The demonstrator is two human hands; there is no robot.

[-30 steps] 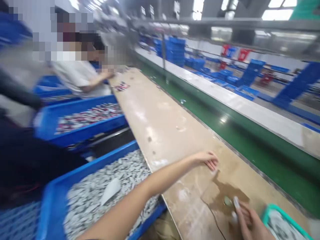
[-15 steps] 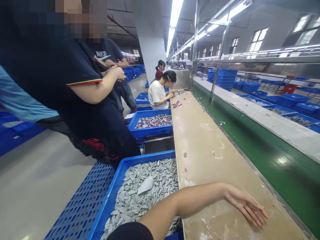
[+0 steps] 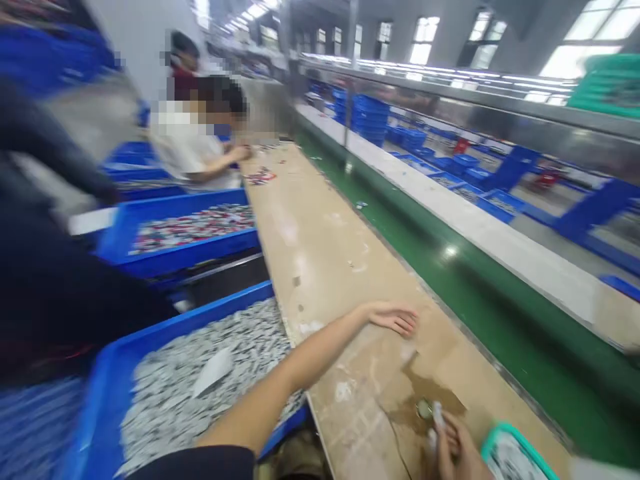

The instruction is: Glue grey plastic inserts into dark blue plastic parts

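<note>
My left hand [image 3: 395, 319] lies on the tan worktable [image 3: 330, 247], fingers stretched out and holding nothing. At the lower right, my right hand [image 3: 457, 448] is closed on a small pale piece [image 3: 437, 413], too blurred to name exactly. Just left of its tip sits a small round object [image 3: 424, 408] with a metallic look, on a dark wet-looking patch of the table. A thin dark cord runs down the table to the left of that hand. Beside the hand stands a green basket [image 3: 493, 437] with pale pieces in it.
A blue tray [image 3: 103, 380] full of grey pieces, with a white slip [image 3: 214, 371] on top, stands left of the table. Farther off are another blue tray [image 3: 200, 248] and a seated person [image 3: 185, 143]. A green conveyor belt [image 3: 420, 247] runs along the right.
The view has swung right and blurred. My right hand with the pale piece, the round object and the green basket have come into view. My left hand stays open on the table.
</note>
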